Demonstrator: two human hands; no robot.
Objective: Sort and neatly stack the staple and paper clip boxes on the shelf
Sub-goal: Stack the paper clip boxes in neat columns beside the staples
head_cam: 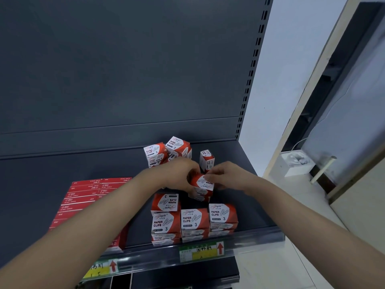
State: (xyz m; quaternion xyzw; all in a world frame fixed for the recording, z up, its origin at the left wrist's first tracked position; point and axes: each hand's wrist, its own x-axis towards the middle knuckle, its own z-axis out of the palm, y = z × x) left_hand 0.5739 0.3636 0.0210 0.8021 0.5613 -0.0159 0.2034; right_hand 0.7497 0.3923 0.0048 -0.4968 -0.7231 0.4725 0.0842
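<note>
Red and white paper clip box [201, 185] was held over the dark shelf [62, 170], behind the front stacks [194, 221]. Both the left hand [178, 174] and right hand [224, 176] curled their fingers around it.

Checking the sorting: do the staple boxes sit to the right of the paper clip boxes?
No, the staple boxes lie left of the paper clip boxes.
</note>
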